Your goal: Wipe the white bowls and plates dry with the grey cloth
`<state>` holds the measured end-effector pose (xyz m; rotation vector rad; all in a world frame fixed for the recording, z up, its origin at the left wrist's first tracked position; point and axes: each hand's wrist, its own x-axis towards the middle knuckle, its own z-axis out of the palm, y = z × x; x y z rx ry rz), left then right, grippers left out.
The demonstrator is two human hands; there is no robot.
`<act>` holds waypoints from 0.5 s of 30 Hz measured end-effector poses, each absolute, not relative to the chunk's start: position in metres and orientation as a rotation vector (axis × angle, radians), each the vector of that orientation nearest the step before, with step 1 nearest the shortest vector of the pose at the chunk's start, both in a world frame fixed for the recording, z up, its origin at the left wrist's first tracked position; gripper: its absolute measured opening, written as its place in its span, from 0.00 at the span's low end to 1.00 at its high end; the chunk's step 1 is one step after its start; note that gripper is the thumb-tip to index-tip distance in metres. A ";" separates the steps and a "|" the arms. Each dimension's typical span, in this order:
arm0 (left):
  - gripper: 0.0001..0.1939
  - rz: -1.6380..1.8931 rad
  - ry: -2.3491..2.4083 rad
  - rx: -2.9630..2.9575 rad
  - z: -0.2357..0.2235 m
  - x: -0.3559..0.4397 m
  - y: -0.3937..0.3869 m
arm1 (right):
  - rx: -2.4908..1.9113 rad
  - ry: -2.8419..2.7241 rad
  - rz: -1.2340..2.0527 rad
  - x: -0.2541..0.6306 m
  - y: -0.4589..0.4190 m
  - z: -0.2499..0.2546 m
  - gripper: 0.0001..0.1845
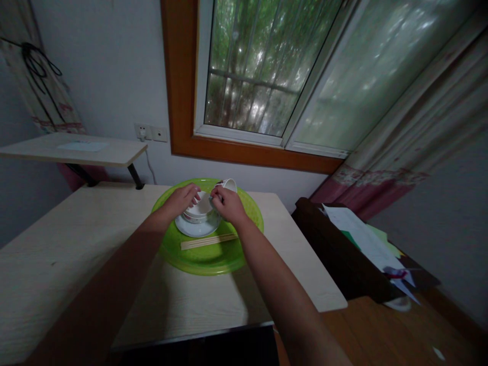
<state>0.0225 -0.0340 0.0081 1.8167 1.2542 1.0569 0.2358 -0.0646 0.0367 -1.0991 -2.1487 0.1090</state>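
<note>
A round green tray (213,265) carries a white saucer (190,231) with stacked white bowls (199,216) on it. My left hand (182,199) is at the left rim of the top bowl, fingers loosely curved and apart; whether they touch it is hard to tell. My right hand (229,204) is closed in a pinch at the bowl's right side, with a small pale bit showing at the fingertips that I cannot make out. Just behind that hand is a white cup (230,184) with a dark red pattern, partly hidden. Light wooden chopsticks (208,241) lie across the tray in front of the saucer.
The tray rests on a pale wooden table (72,229). A raised shelf (118,152) on black legs stands at the left, below wall sockets (150,132). Behind is a window (251,76). Papers (358,236) lie on a dark brown piece of furniture (335,254) to the right.
</note>
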 end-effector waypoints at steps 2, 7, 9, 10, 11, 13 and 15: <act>0.23 1.094 1.206 1.749 0.008 0.023 -0.034 | -1.066 -2.300 -0.007 0.231 -0.071 0.040 0.10; 0.25 1.165 1.191 1.753 0.014 0.024 -0.037 | -1.033 -2.619 -0.305 0.219 -0.083 0.043 0.14; 0.26 1.184 1.190 1.818 0.017 0.024 -0.039 | -0.999 -2.690 -0.385 0.216 -0.084 0.043 0.15; 0.26 1.181 1.188 1.838 0.018 0.024 -0.040 | -0.981 -2.711 -0.417 0.215 -0.084 0.042 0.16; 0.26 1.171 1.189 1.846 0.019 0.024 -0.041 | -0.961 -2.728 -0.445 0.215 -0.083 0.042 0.16; 0.27 1.135 1.203 1.834 0.021 0.025 -0.043 | -0.920 -2.747 -0.494 0.214 -0.082 0.041 0.16; 0.28 1.107 1.234 1.813 0.023 0.025 -0.044 | -0.881 -2.754 -0.533 0.214 -0.081 0.040 0.15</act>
